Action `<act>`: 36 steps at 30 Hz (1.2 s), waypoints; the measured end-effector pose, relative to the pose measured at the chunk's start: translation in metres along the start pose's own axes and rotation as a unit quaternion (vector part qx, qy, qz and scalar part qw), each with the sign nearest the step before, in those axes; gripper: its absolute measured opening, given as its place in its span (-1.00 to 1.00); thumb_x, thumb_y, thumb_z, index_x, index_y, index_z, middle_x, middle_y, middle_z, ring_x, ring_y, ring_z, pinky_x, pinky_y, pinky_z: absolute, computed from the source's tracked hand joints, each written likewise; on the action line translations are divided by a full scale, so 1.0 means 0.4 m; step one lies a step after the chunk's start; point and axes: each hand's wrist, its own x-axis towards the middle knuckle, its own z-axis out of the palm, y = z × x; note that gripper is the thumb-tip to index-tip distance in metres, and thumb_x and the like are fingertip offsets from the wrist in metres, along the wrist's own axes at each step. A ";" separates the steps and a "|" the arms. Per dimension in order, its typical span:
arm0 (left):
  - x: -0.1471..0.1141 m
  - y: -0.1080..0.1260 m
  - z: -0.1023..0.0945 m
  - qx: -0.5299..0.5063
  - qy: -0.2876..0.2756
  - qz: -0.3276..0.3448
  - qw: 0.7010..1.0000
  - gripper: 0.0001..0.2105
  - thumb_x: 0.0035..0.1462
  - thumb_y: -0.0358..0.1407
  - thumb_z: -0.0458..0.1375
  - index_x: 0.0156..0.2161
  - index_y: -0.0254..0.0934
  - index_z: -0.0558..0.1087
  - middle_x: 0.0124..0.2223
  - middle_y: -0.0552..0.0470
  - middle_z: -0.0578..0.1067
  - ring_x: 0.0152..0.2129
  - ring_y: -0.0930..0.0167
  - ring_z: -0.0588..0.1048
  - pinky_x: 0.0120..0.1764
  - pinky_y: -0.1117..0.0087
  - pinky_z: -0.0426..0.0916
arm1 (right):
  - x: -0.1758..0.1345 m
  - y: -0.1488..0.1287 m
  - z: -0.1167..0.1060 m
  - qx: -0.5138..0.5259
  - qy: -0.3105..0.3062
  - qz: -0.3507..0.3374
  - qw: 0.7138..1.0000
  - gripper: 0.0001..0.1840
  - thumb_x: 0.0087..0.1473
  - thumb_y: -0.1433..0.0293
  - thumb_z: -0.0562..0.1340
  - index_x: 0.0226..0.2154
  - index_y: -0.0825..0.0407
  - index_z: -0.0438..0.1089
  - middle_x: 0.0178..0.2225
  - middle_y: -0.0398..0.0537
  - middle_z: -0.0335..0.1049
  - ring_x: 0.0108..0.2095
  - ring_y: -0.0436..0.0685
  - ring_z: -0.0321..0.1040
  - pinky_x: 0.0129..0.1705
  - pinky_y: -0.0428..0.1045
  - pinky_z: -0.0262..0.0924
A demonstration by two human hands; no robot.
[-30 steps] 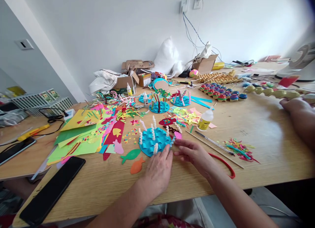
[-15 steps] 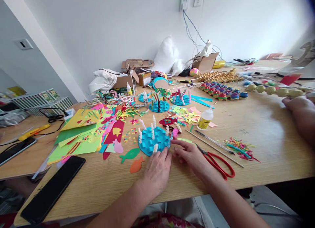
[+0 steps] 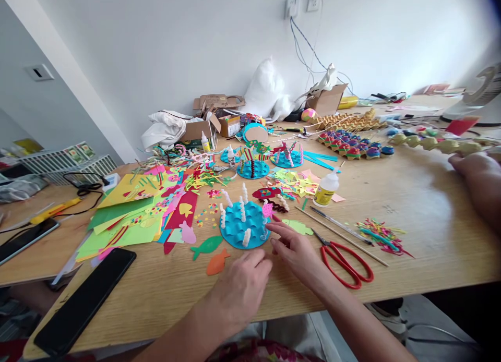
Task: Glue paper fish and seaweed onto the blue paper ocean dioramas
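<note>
A round blue base (image 3: 235, 231) with a bumpy top sits in front of me, with several white pipe cleaner twists (image 3: 243, 212) standing on it. At its right edge, a pink dotted paper fish (image 3: 267, 210) appears just above a pale twist. My right hand (image 3: 295, 252) is beside that edge, fingers apart, the index fingertip at or very near the pale twist. Just in front of the base, my left hand (image 3: 246, 281) is curled closed; whatever its fingers may hold is hidden. A green paper fish (image 3: 206, 245) and an orange one (image 3: 218, 262) lie left of it.
Red-handled scissors (image 3: 346, 263), a wooden stick (image 3: 340, 236) and a glue bottle (image 3: 326, 189) lie or stand to the right. Coloured paper (image 3: 121, 221) and a black phone (image 3: 84, 302) are at left. Another person's hand (image 3: 472, 166) rests at far right.
My left hand has drawn back from the base's front edge toward me. My right hand has moved slightly down, and the pink fish now shows more plainly.
</note>
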 end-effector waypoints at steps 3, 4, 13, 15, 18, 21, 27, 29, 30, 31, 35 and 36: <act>-0.010 -0.021 -0.089 -0.030 0.063 0.006 0.998 -0.78 0.15 -0.42 -0.13 -0.31 -0.30 0.37 -0.32 0.01 0.44 -0.35 0.43 0.40 -0.27 0.42 0.30 | -0.005 0.000 0.002 -0.036 -0.004 -0.041 0.999 -0.65 -0.07 0.43 0.03 -0.23 0.09 0.40 -0.11 0.13 0.31 -0.58 -0.01 0.30 -0.44 0.01 0.26; -0.003 -0.033 -0.118 -0.040 0.091 -0.006 0.995 -0.79 0.15 -0.39 -0.12 -0.32 -0.30 0.37 -0.33 0.02 0.44 -0.35 0.43 0.40 -0.28 0.43 0.28 | -0.006 0.000 0.003 -0.046 -0.005 -0.050 0.998 -0.65 -0.06 0.44 0.03 -0.22 0.09 0.39 -0.11 0.12 0.31 -0.57 -0.01 0.31 -0.43 0.01 0.26; 0.184 -0.112 -0.181 0.021 0.056 -0.009 0.998 -0.79 0.04 -0.21 0.00 -0.26 -0.25 0.36 -0.28 0.03 0.45 -0.34 0.38 0.39 -0.34 0.41 0.22 | -0.013 -0.003 0.028 -0.079 0.033 -0.085 0.993 -0.60 -0.09 0.51 0.02 -0.17 0.08 0.38 -0.11 0.11 0.31 -0.46 0.03 0.35 -0.39 -0.01 0.27; 0.214 -0.112 -0.172 0.043 0.016 -0.009 0.999 -0.79 0.03 -0.22 -0.01 -0.28 -0.27 0.37 -0.29 0.00 0.45 -0.34 0.35 0.40 -0.37 0.41 0.21 | -0.016 -0.006 0.028 -0.084 0.041 -0.093 0.991 -0.59 -0.10 0.53 0.02 -0.18 0.06 0.39 -0.11 0.11 0.32 -0.46 0.03 0.35 -0.39 -0.01 0.27; 0.239 -0.104 -0.171 0.065 -0.044 -0.009 0.997 -0.84 0.01 -0.29 -0.01 -0.36 -0.28 0.39 -0.35 0.01 0.46 -0.40 0.37 0.40 -0.46 0.45 0.17 | -0.018 -0.010 0.023 -0.089 0.044 -0.092 0.991 -0.60 -0.10 0.53 0.03 -0.20 0.04 0.40 -0.11 0.10 0.33 -0.51 0.01 0.33 -0.41 0.00 0.27; 0.247 -0.095 -0.177 0.057 -0.076 -0.005 0.995 -0.88 -0.02 -0.36 0.01 -0.39 -0.27 0.40 -0.40 0.05 0.46 -0.45 0.43 0.40 -0.51 0.50 0.13 | -0.019 -0.011 0.020 -0.089 0.045 -0.093 0.991 -0.60 -0.10 0.53 0.03 -0.20 0.04 0.40 -0.12 0.10 0.34 -0.52 0.01 0.31 -0.42 0.00 0.26; 0.246 -0.104 -0.161 0.031 -0.080 -0.011 0.996 -0.87 -0.04 -0.40 0.00 -0.46 -0.29 0.40 -0.51 0.09 0.41 -0.55 0.47 0.34 -0.55 0.51 0.06 | -0.024 -0.019 0.022 -0.066 0.026 -0.079 0.994 -0.62 -0.11 0.51 0.03 -0.22 0.04 0.40 -0.10 0.10 0.31 -0.51 0.02 0.32 -0.41 0.01 0.25; 0.243 -0.115 -0.151 0.018 -0.061 -0.011 0.998 -0.86 -0.02 -0.38 -0.02 -0.44 -0.29 0.40 -0.51 0.08 0.40 -0.56 0.47 0.32 -0.55 0.50 0.05 | -0.027 -0.018 0.001 -0.054 0.029 -0.065 0.996 -0.65 -0.10 0.47 0.04 -0.23 0.04 0.38 -0.10 0.08 0.31 -0.53 0.01 0.32 -0.44 -0.01 0.24; 0.241 -0.120 -0.147 0.009 -0.051 -0.008 0.999 -0.86 -0.01 -0.37 -0.02 -0.43 -0.29 0.40 -0.52 0.09 0.39 -0.57 0.47 0.32 -0.56 0.50 0.05 | -0.027 -0.016 -0.019 -0.051 0.043 -0.053 0.996 -0.67 -0.10 0.45 0.05 -0.23 0.04 0.36 -0.14 0.07 0.34 -0.54 0.01 0.31 -0.45 -0.02 0.22; 0.238 -0.124 -0.143 -0.001 -0.042 -0.004 0.999 -0.86 0.00 -0.36 -0.02 -0.42 -0.29 0.39 -0.53 0.09 0.38 -0.58 0.48 0.32 -0.57 0.50 0.04 | -0.026 -0.011 -0.045 -0.054 0.067 -0.036 0.996 -0.69 -0.09 0.41 0.06 -0.23 0.04 0.35 -0.20 0.05 0.37 -0.55 0.01 0.31 -0.47 -0.03 0.21; 0.228 -0.131 -0.131 -0.016 -0.018 0.003 1.000 -0.85 0.04 -0.30 -0.02 -0.38 -0.28 0.38 -0.52 0.10 0.37 -0.60 0.49 0.32 -0.58 0.51 0.04 | 0.006 0.031 -0.193 -0.153 0.224 0.087 0.958 -0.68 -0.11 0.28 0.10 -0.25 0.05 0.32 -0.65 -0.14 0.32 -0.63 0.07 0.25 -0.54 -0.04 0.09; 0.226 -0.132 -0.128 -0.015 -0.013 0.000 1.000 -0.84 0.05 -0.29 -0.03 -0.36 -0.27 0.37 -0.49 0.09 0.39 -0.58 0.48 0.33 -0.57 0.51 0.06 | 0.019 0.044 -0.231 -0.170 0.250 0.106 0.947 -0.66 -0.12 0.28 0.11 -0.24 0.05 0.31 -0.63 -0.14 0.32 -0.61 0.07 0.25 -0.53 -0.04 0.09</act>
